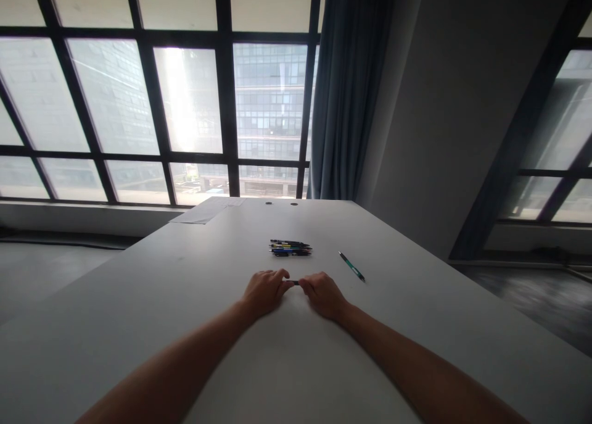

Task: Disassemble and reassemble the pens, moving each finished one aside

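Observation:
Between my two hands, just over the white table, is a dark pen (pixel 295 282), lying crosswise with only its middle showing. My left hand (pixel 267 289) is closed on its left end, thumb and fingers pinching. At the other end my right hand (pixel 322 293) grips it with the fingers curled. A little beyond the hands lies a bunch of several pens (pixel 290 249), black, blue and yellow among them, side by side. To the right of my right hand a teal and black pen (pixel 352 267) rests alone at a slant.
The white table (pixel 222 362) stretches away toward the windows. Sheets of paper (pixel 203 212) lie at its far left corner. Two dark round spots (pixel 294 204) sit near the far edge. A blue curtain (pixel 345 103) hangs behind, beside a grey wall (pixel 453 103).

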Demonstrator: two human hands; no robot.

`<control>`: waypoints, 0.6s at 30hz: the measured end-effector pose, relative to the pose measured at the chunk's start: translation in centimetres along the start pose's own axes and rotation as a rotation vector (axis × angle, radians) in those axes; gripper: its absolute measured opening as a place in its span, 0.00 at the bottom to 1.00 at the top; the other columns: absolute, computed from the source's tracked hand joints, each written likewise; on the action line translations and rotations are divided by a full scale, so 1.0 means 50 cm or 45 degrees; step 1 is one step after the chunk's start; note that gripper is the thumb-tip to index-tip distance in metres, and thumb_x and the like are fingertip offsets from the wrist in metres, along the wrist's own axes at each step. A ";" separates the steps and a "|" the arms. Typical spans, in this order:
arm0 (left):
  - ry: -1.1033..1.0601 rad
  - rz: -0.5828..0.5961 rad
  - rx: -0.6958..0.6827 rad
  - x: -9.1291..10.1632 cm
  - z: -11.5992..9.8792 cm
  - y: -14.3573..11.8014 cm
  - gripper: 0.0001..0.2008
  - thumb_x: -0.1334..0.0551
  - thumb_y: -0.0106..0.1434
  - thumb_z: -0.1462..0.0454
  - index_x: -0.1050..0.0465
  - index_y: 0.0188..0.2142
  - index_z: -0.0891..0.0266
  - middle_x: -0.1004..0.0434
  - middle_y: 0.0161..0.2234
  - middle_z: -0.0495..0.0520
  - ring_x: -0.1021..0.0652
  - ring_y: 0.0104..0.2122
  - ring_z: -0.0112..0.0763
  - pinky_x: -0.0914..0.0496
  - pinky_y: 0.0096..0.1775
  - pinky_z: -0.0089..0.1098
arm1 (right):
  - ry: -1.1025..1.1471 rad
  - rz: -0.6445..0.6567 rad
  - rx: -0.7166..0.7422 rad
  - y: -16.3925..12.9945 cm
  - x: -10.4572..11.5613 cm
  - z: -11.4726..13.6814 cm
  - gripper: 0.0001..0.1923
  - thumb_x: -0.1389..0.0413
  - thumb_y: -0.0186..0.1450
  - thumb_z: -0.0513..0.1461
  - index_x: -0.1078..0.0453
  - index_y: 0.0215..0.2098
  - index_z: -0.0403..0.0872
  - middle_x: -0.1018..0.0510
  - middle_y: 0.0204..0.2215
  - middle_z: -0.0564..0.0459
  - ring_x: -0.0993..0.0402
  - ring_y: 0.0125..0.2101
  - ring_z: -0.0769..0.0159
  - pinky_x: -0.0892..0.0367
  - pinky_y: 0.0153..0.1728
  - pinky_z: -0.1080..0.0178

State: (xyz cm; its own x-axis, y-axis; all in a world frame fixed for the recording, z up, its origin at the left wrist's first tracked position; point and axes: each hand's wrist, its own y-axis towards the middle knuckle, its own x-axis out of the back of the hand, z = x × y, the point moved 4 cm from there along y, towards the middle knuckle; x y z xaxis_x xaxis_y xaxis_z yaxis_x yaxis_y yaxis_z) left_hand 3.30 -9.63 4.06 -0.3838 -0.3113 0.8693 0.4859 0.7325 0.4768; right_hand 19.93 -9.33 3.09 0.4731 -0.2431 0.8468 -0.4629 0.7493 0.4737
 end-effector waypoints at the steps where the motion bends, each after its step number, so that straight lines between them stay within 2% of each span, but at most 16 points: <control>1: -0.030 -0.024 -0.022 -0.001 0.001 0.000 0.14 0.49 0.70 0.55 0.30 0.42 0.59 0.20 0.34 0.53 0.21 0.34 0.33 0.31 0.38 0.32 | -0.008 -0.010 -0.018 0.000 -0.001 -0.002 0.32 0.64 0.74 0.48 0.32 0.21 0.44 0.27 0.19 0.52 0.35 0.21 0.70 0.45 0.31 0.66; 4: -0.028 -0.033 -0.049 -0.005 0.002 -0.001 0.13 0.49 0.70 0.56 0.30 0.39 0.59 0.21 0.33 0.52 0.22 0.33 0.32 0.32 0.37 0.31 | -0.004 -0.012 -0.039 0.001 -0.003 -0.006 0.33 0.64 0.73 0.49 0.32 0.20 0.44 0.27 0.19 0.51 0.35 0.20 0.70 0.45 0.30 0.66; 7: 0.032 0.004 -0.043 -0.009 0.000 -0.002 0.15 0.52 0.71 0.58 0.30 0.36 0.60 0.21 0.31 0.52 0.22 0.31 0.33 0.32 0.35 0.31 | 0.049 0.003 0.001 0.002 -0.005 -0.007 0.30 0.63 0.73 0.47 0.31 0.21 0.44 0.26 0.20 0.51 0.33 0.22 0.69 0.42 0.33 0.65; 11: 0.068 0.043 -0.024 -0.007 -0.004 -0.002 0.15 0.53 0.71 0.59 0.31 0.38 0.59 0.20 0.31 0.53 0.21 0.31 0.34 0.33 0.34 0.31 | 0.137 -0.005 0.079 0.002 -0.008 -0.007 0.26 0.60 0.73 0.44 0.30 0.25 0.44 0.25 0.22 0.52 0.31 0.24 0.68 0.41 0.40 0.62; 18: 0.150 0.133 0.059 -0.006 -0.001 -0.002 0.15 0.54 0.70 0.61 0.30 0.38 0.60 0.20 0.29 0.55 0.21 0.28 0.37 0.33 0.31 0.33 | 0.130 0.001 0.148 0.000 -0.006 0.000 0.24 0.60 0.73 0.46 0.30 0.28 0.43 0.25 0.26 0.49 0.31 0.27 0.68 0.42 0.39 0.62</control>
State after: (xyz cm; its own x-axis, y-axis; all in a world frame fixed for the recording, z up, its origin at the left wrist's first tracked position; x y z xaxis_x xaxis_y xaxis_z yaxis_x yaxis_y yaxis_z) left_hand 3.40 -9.65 3.77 -0.2372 -0.2990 0.9243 0.4806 0.7907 0.3791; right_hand 19.79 -9.25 2.81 0.5439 -0.1739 0.8210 -0.5442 0.6715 0.5028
